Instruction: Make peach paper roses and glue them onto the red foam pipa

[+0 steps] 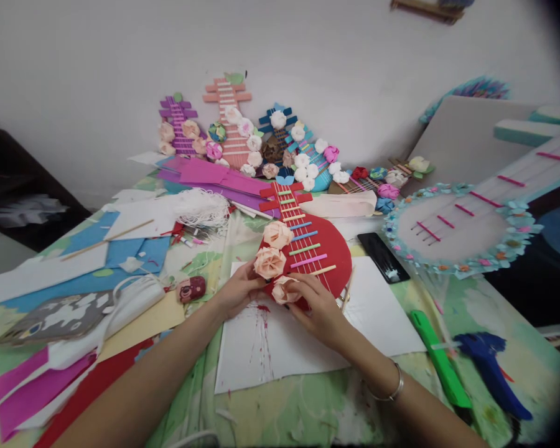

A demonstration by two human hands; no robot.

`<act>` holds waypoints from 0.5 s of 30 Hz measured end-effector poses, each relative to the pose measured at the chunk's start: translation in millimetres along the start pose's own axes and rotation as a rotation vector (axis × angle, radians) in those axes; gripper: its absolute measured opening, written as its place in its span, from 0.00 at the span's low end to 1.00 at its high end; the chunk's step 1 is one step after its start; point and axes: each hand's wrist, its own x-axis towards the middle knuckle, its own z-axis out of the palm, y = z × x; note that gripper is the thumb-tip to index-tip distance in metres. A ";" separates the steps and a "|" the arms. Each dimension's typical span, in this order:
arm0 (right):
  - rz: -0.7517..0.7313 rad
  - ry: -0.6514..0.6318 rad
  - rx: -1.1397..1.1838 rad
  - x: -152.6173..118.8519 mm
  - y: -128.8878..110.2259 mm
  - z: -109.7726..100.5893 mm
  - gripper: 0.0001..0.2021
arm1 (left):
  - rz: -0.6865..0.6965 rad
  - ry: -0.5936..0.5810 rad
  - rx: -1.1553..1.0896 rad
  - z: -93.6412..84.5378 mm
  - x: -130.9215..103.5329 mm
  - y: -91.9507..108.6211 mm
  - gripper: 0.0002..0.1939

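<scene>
A red model lute [333, 249] is being held over a white sheet [382, 311], between the tabletop's [200, 386] near and far edges. The left hand [237, 292] is gripping its lower-left rim; the right hand [321, 314] is pinching a pale paper flower [284, 290] beside it. The body is probably behaving as light, stiff board; petals seem crushable, so the bare rim is offering safer purchase.

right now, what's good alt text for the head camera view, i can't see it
The left hand holds a red model lute over a white sheet while the right hand pinches a peach paper flower below two similar flowers on the lute. A blue glue gun lies at right; more flower-trimmed lutes stand along the wall.
</scene>
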 end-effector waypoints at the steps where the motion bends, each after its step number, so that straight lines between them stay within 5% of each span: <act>1: -0.012 0.000 -0.002 0.7 -0.8 0.3 0.12 | 0.006 0.000 0.004 0.0 -0.1 -0.1 0.31; 15: 0.050 -0.027 0.046 -1.4 11.0 12.4 0.19 | 0.041 0.006 0.057 -3.9 2.3 -3.0 0.27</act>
